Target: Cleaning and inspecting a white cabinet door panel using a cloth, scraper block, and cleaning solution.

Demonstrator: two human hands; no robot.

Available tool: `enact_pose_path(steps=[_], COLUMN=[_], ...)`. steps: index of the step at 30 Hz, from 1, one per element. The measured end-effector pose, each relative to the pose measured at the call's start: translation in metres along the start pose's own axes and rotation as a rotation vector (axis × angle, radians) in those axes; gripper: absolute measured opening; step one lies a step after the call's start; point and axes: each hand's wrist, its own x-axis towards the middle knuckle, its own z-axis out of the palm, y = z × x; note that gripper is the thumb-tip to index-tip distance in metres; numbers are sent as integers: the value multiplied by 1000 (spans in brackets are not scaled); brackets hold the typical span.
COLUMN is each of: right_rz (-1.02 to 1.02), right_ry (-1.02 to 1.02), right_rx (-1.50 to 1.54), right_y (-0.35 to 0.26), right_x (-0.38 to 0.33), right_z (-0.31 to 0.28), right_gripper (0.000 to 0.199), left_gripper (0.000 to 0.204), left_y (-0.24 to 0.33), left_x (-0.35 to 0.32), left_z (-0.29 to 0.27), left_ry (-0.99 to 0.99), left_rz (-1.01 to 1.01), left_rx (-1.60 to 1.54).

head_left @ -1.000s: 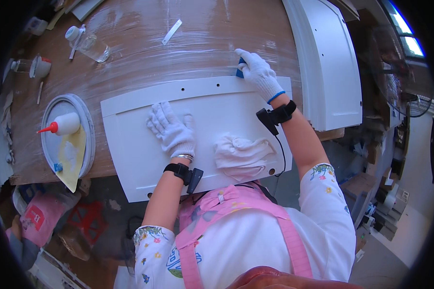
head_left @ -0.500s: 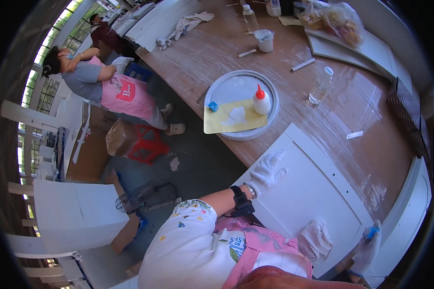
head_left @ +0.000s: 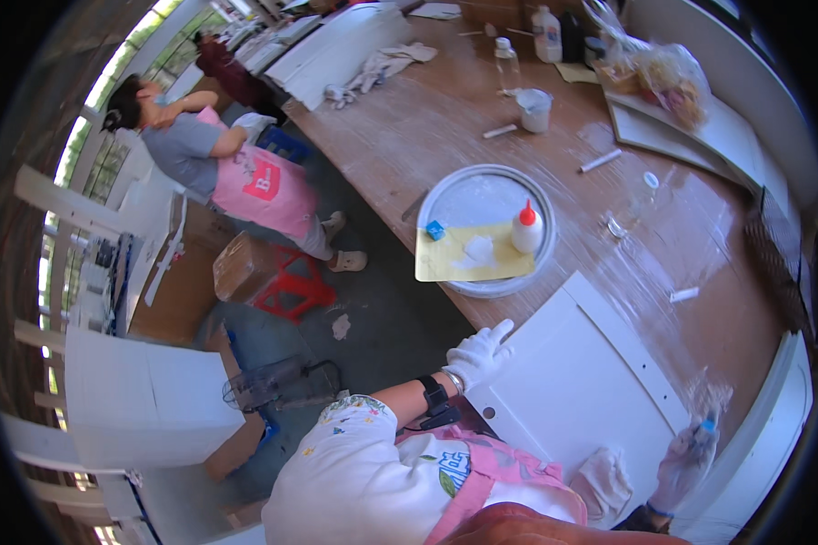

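Note:
A white panel (head_left: 577,372) with a raised strip and small dark holes lies at the table's near edge. My left hand (head_left: 478,357), in a white knitted glove, is at the panel's left edge with a finger stretched out; it grips nothing visible. To the right, my gloved right hand (head_left: 684,470) is closed around a small blue piece (head_left: 707,424) by the panel's right corner. How much of that piece sits inside the fingers is hidden. A crumpled white cloth (head_left: 602,483) rests on the panel's near part, against my pink apron.
Beyond the panel, a round lid (head_left: 445,184) carries a yellow sheet with white paste, a blue cube (head_left: 434,230) and a red-tipped squeeze bottle (head_left: 526,229). A clear bottle (head_left: 633,209) stands farther right. A co-worker (head_left: 195,145) and a red stool (head_left: 295,283) are at left.
My left hand has slid left from the panel's face to its edge, uncovering a dark hole. The right hand stays by the right corner with the blue piece. The whole view has shifted.

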Motion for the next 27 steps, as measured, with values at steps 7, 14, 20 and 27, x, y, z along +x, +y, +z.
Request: enact_pose_path(steps=[7, 14, 20, 27], right_rz=[-147, -172, -156, -151], right_ry=[20, 555, 582, 492], right_rx=[-188, -1090, -1712, -1933], right_y=[20, -3, 8, 29], right_x=[67, 90, 109, 138], right_z=[29, -31, -59, -63], right_gripper=[41, 40, 41, 41], left_gripper=[65, 62, 62, 58], left_y=[-22, -19, -21, -22], left_x=[12, 21, 16, 17], left_z=[3, 15, 20, 22], left_ry=[67, 80, 61, 70], left_rz=[42, 154, 195, 215], left_rx=[188, -64, -36, -43])
